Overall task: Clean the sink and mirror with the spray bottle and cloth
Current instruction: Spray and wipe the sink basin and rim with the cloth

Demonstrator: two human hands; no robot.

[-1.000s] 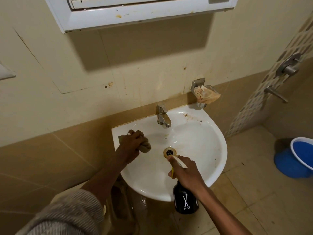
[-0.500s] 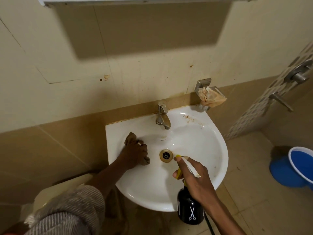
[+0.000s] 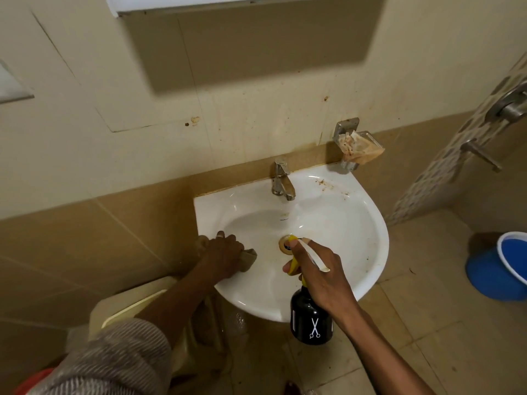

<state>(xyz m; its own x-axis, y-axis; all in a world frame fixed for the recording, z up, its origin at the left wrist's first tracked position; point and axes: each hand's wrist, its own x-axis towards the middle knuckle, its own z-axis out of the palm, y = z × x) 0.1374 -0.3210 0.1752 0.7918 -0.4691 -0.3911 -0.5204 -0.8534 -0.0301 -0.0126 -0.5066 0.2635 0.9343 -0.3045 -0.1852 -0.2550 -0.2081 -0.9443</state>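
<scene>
A white wall-hung sink [image 3: 368, 240] fills the middle of the view, with brown stains near its back right rim. My left hand [image 3: 224, 253] presses a tan cloth [image 3: 248, 258] onto the sink's left rim. My right hand [image 3: 322, 273] grips a black spray bottle [image 3: 311, 320] with a yellow and white trigger head, held over the front of the basin near the drain [image 3: 285, 244]. The bottle's nozzle points into the bowl. Only the white lower edge of the mirror cabinet [image 3: 199, 4] shows at the top.
A chrome tap [image 3: 282, 181] stands at the sink's back. A wall soap dish [image 3: 356, 146] with stained paper hangs to its right. A blue bucket [image 3: 502, 266] sits on the floor at right, below shower fittings [image 3: 507, 106]. A cream toilet tank [image 3: 128, 309] is at lower left.
My left hand has dragged the cloth from the back left of the basin down to the left rim. My right hand with the bottle has stayed over the front of the basin.
</scene>
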